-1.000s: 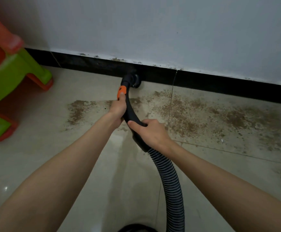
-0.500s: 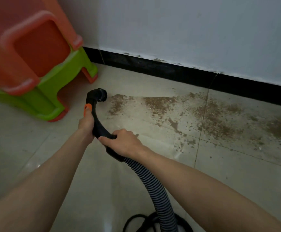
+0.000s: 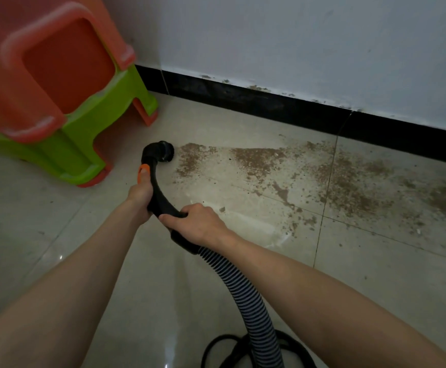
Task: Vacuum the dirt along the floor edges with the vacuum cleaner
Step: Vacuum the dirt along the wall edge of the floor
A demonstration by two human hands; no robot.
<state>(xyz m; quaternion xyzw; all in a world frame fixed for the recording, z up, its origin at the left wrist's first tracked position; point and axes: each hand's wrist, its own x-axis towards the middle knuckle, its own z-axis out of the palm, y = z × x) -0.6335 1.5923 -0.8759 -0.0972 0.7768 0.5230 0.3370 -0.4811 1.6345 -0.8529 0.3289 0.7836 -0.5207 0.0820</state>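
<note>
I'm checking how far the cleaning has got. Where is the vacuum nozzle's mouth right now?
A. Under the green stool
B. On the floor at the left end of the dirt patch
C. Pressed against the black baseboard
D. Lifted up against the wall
B: the nozzle sits low at the floor beside the left end of the dirt, clear of the baseboard and the stool.

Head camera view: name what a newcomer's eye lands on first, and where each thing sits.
First comes the brown dirt spread across the pale floor tiles, running right from mid-frame just short of the black baseboard. Next, the black vacuum nozzle at the dirt's left end, its curved pipe gripped by the left hand and the right hand. At upper left stand stacked orange and green plastic stools.
</note>
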